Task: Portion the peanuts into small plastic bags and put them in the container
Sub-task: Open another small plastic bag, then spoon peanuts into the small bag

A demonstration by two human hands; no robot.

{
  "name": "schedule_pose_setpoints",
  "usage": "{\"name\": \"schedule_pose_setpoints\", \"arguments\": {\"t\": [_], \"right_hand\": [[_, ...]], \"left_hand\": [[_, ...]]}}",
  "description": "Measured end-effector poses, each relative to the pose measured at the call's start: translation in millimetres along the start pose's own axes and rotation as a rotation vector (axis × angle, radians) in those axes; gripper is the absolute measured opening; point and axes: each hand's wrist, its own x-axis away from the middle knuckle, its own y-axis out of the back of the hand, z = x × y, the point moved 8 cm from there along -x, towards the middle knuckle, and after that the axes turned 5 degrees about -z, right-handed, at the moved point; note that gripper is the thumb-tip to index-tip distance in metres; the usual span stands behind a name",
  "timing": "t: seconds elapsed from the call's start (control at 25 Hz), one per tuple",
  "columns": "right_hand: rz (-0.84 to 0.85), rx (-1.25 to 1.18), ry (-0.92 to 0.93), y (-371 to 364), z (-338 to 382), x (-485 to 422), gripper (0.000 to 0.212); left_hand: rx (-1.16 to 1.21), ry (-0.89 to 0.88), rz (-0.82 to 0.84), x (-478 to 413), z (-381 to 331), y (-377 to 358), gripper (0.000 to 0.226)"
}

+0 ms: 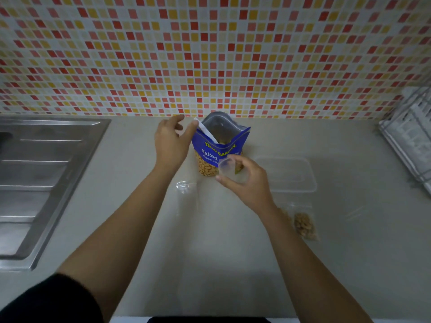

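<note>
2 hands: left (171,145) relaxed beside 1 peanut pouch (215,153), right (248,183) gripping perhaps 1 cup (227,166).

Blue peanut bag (220,145) with yellow and white lettering; beige desk (210,264); wall (210,54) tiled in red, orange, yellow and white squares.

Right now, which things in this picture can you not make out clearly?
Head view only:
- Contents of the clear cup: the right hand wraps it.
- Peanut level inside the peanut bag: its printed front hides it.
- Dish rack: cut by the right edge, blurred.
- Whether the left hand pinches the bag's rim: unclear.
</note>
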Motion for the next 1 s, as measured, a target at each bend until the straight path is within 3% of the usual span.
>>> {"name": "schedule_pose_setpoints", "arguments": {"t": [0.24,0.4,0.56,0.64,0.76,0.88,1.0], "right_hand": [[-0.146,-0.169,-0.045,18.4,8.1,-26.7,0.048],[-0.081,-0.212,-0.097,15.3,6.6,-46.5,0.046],[-0.055,-0.160,-0.094,15.2,3.6,-51.9,0.046],[-0.046,-0.144,-0.091,15.1,5.9,-51.1,0.045],[-0.047,-0.131,-0.093,14.3,8.5,-49.3,0.045],[-0.030,-0.110,-0.091,15.0,10.1,-49.3,0.047],[-0.015,-0.082,-0.083,16.6,10.8,-50.4,0.048]], "left_hand": [[-0.016,-0.203,0.202,-29.4,-24.2,-35.6,0.021],[-0.333,-0.207,0.419,-27.3,-34.5,-55.1,0.022],[-0.457,-0.200,0.253,-44.3,-42.9,-37.5,0.023],[-0.571,-0.155,0.346,-41.4,-30.1,-50.9,0.028],[-0.401,-0.015,0.536,-21.0,-16.9,-77.1,0.032],[-0.188,0.170,0.455,-24.5,-15.2,-72.7,0.024],[-0.058,0.235,0.354,-27.7,-13.2,-60.7,0.024]]}}
